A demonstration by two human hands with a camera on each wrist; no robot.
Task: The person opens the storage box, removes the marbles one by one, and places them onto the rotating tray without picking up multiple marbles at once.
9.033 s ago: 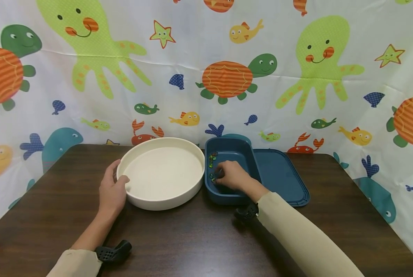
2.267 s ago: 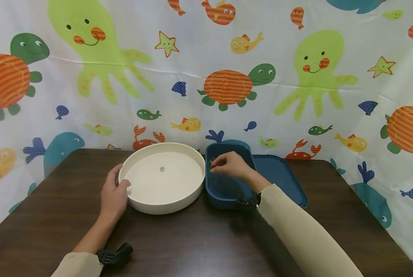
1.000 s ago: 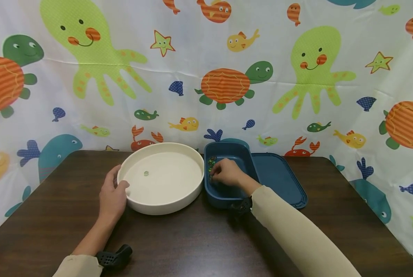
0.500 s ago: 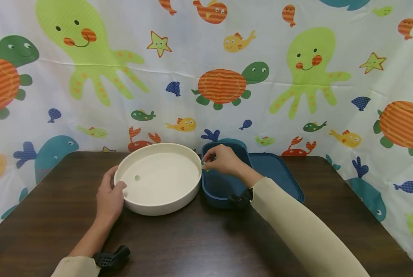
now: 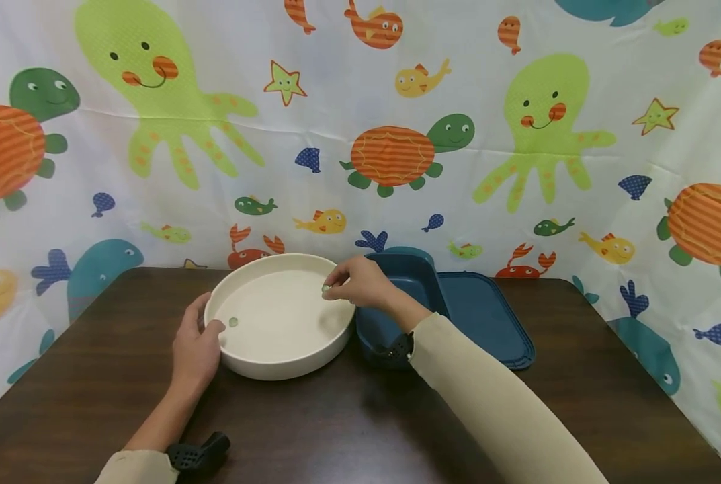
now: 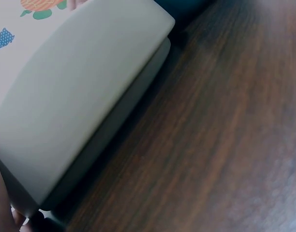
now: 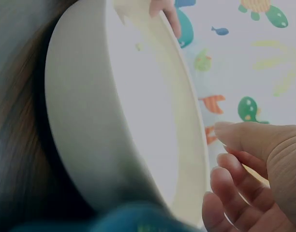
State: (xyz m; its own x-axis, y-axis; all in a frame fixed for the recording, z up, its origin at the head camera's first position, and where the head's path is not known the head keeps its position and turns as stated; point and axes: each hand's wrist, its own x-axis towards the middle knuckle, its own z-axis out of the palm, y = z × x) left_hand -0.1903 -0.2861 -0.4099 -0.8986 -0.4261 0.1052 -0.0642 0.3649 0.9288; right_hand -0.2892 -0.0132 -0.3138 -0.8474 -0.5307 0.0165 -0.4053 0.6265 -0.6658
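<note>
Pinches a small green piece point(image 5: 326, 288) between thumb and fingertips of the right hand point(image 5: 361, 284), above the right part of the cream tray point(image 5: 275, 310). Shows a second green piece point(image 5: 233, 322) on the tray floor, near the left rim. Grips that rim with the left hand point(image 5: 193, 346), thumb inward. Has a blue box point(image 5: 377, 328) just right of the tray, a blue lid point(image 5: 481, 316) farther right.

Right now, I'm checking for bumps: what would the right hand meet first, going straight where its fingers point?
Probably the inside of the cream tray, ahead of the right hand: its floor if angled down, or its opposite wall, by the left hand, if level. Height is unclear.
</note>
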